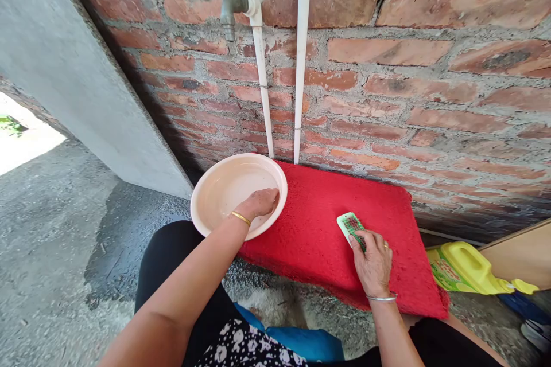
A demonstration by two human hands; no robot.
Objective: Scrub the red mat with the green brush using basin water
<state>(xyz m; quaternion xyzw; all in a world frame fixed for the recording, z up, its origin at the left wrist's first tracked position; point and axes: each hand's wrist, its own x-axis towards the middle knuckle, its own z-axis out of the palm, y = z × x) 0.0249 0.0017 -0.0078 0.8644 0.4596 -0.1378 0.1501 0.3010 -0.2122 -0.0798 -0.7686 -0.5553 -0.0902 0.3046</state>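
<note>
My left hand [260, 202], with a gold bangle at its wrist, reaches into a pale pink basin [209, 175]. It is down by the basin's right inner wall, at the clear water; its fingers are mostly hidden below the back of the hand. My right hand [373, 258], wearing a ring and a silver bangle, is closed round the near end of a pale green scrubbing brush [346, 222]. Green and reddish bristles show on the brush. Under brush and hand spreads a wet-looking red cloth [318, 200], draped over a low, flat support.
A green tap [232, 3] and white pipes [302, 57] run along the brick wall [387, 97] behind. A grey slab [94, 69] leans at the left. At the right lies a yellow jug [467, 266]. The concrete floor [55, 252] is partly wet.
</note>
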